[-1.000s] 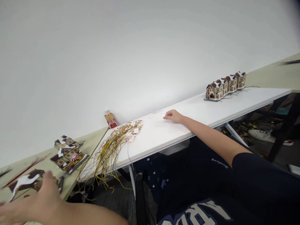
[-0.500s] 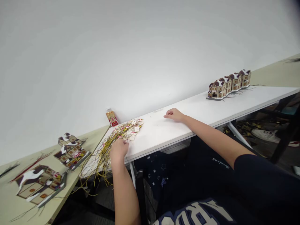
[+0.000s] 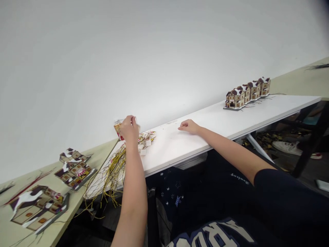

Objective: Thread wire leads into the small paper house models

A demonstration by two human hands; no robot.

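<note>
Left hand (image 3: 129,127): raised beyond the wire bundle, in front of the container; bent at the fingers, with a pale blur beside the fingertips, too smeared to say whether gripped.
Right hand (image 3: 189,127): over the white table (image 3: 171,151), right of the bundle; closed loosely, with nothing visibly held.
Wire bundle (image 3: 115,168): at the table's left end, with white tags (image 3: 148,143) toward the right and yellow and dark strands drooping over the near edge.
Tangle risk: likely to knot or drag out in a clump if tugged, because of crossed strands.
Slide risk: could slip off the near edge, pulled by the hanging strands.
Container (image 3: 117,130): close to the left hand, so might get knocked over; printed in red and gold, unreadable here.
Shirt (image 3: 216,236): lettered in big pale capitals, clearest at an R, cut off near.
Dark cloth (image 3: 240,179): marked in small white script, perhaps "Ronleng".
</note>
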